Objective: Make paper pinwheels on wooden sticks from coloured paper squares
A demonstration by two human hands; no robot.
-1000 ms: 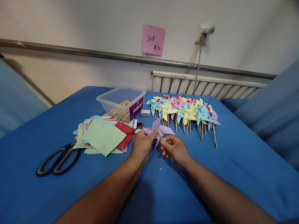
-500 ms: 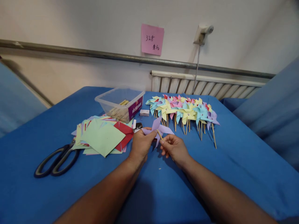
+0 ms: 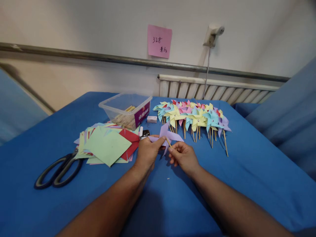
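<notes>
A purple paper pinwheel (image 3: pixel 170 135) is held just above the blue cloth, at the middle of the head view. My left hand (image 3: pixel 149 149) grips its left side, the thumb pressed near the centre. Between the thumb and fingers of my right hand (image 3: pixel 184 156) is a thin wooden stick (image 3: pixel 169 142), whose upper end lies against the pinwheel's middle. Whether stick and paper are joined I cannot tell. Just behind my left hand lies a small open box with dark, shiny contents (image 3: pixel 145 133), partly hidden.
Finished pinwheels (image 3: pixel 198 120) on sticks lie in a group at back right. Paper squares (image 3: pixel 107 144) are piled left, beside black-handled scissors (image 3: pixel 59 171). Behind stand a clear plastic tub (image 3: pixel 116 110) holding sticks and a small box (image 3: pixel 151 119). Blue cloth (image 3: pixel 237 184) covers the table.
Both hands keep the same hold on the pinwheel and stick. The whole view has shifted very slightly; nothing has been let go or picked up.
</notes>
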